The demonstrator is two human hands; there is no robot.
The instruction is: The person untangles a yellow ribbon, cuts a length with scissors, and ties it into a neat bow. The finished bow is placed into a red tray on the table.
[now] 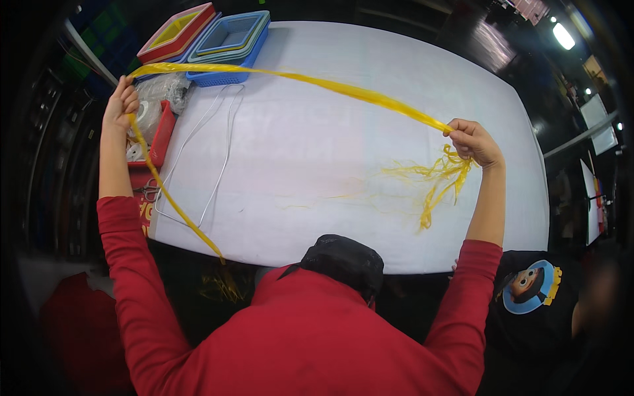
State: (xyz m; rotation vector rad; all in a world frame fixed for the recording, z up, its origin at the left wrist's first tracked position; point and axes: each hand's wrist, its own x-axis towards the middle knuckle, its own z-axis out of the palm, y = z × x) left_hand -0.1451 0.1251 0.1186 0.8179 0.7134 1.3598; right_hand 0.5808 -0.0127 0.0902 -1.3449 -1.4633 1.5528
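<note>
A long yellow plastic strip [317,82] is stretched across above the white table, from far left to right. My left hand [121,102] is closed on it at the left, with the rest hanging down past the table's near edge. At the other side my right hand [477,142] pinches it between thumb and fingers. Below that hand dangles a frayed bunch of yellow strands [449,175], spreading toward the table top. Both arms are held wide apart in red sleeves.
Stacked plastic baskets, blue [231,33] and red [175,33], stand at the far left. Nearer are a red tray [163,135], scissors [150,191] and a looped white cord [228,142] on the white table [317,231]. Someone in a black shirt [528,330] is at the right.
</note>
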